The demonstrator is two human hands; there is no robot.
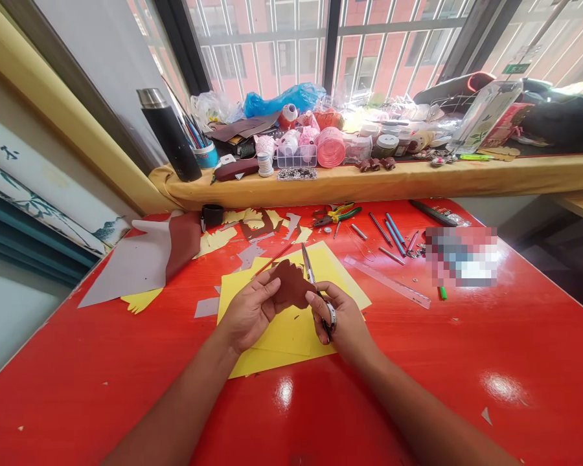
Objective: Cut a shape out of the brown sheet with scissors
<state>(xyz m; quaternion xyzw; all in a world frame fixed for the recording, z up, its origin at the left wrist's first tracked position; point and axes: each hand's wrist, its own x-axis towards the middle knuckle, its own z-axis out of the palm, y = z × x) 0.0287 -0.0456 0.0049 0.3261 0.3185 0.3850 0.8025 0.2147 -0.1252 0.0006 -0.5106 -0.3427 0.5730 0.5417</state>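
Observation:
My left hand [251, 309] pinches a small brown paper cut-out [291, 283] with a scalloped top edge, held just above the table. My right hand [337, 317] is closed round the handles of a pair of scissors [309, 266], whose blades point away from me and lie along the right side of the brown piece. Under both hands lie yellow paper sheets [282, 333] on the red table [126, 369].
A grey and brown sheet [146, 259] lies at the left, with paper scraps behind. Pliers [337, 215], pens [393, 233] and a clear ruler [388, 281] lie to the right. The yellow sill [418, 178] carries a black flask [170, 133], tape rolls, boxes and bags.

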